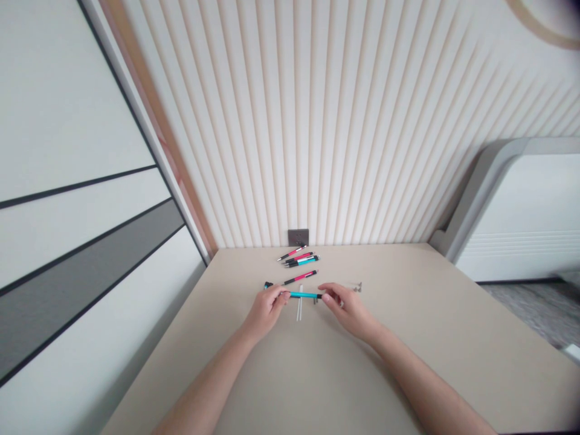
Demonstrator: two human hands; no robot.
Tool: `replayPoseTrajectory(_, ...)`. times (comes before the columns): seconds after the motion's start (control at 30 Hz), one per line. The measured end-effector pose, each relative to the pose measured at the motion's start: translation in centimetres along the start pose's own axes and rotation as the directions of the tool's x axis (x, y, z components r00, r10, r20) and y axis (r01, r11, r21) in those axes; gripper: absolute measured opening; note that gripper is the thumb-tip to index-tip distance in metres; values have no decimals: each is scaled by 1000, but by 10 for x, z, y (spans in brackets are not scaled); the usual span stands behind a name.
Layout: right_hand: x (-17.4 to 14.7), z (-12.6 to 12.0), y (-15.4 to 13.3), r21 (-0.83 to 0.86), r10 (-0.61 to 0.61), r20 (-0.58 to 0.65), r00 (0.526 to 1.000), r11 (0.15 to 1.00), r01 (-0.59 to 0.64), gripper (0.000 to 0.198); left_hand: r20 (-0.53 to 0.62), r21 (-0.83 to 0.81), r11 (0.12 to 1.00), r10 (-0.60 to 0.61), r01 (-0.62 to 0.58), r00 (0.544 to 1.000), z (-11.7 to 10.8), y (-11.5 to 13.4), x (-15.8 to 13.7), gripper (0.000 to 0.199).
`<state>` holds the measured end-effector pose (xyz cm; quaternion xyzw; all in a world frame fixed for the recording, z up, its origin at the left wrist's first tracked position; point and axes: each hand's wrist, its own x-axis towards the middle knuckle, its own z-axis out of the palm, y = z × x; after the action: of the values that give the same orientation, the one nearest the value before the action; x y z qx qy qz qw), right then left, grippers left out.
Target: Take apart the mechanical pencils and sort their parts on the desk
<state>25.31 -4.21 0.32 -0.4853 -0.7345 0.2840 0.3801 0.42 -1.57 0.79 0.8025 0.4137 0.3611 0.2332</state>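
"Well, where is the turquoise pen (304, 295) to be found?"

"It is held crosswise between the two hands, roughly level, and two slim white sticks (300, 310) are crossed by it as seen from above."

"And how is it gripped?"

"Its left end is pinched between the thumb and fingers of the left hand (267, 309). Its black right end is met by the thumb of the right hand (348, 309), the forefinger being raised just above; whether that end is truly gripped or only touched cannot be told at this size."

"Is much weight to be expected?"

"Hardly any. A light, stiff plastic barrel is suggested by the look of it, so no bending should be felt. Because it is round and smooth, it may be rolled or twisted easily if it is held loosely."

"Where is it best taken, then?"

"Near both ends, between thumb and fingertip pads, as is done on the left. Crushing seems unlikely, but hard sideways force is better avoided on so thin a body."

"What else is set out nearby?"

"A red-and-black pen (301, 277) is laid just beyond, with a group of pens (304, 261) farther back towards the wall socket (298, 237). Small metallic pieces (356, 289) are scattered beside the right hand on the beige tabletop (294, 377). Such tiny bits could easily be knocked away."
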Motion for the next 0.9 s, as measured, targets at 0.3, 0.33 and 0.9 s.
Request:
replayPoseTrajectory(0.3, 0, 3, 2, 19, 35, 35, 999, 999, -36, 20, 13, 9, 1000, 8, -8, 1000, 1, -4, 0, 35)
replayPoseTrajectory(0.33, 0, 3, 1, 26, 25, 36, 999, 999, -26, 21, 13, 7, 1000, 6, -6, 1000, 1, -4, 0, 35)
replayPoseTrajectory(0.9, 0, 2, 2, 13, 21, -11, 1000, 1000, -21, 17, 9, 0, 1000, -18, 18, 1000, 4, -4, -1, 24)
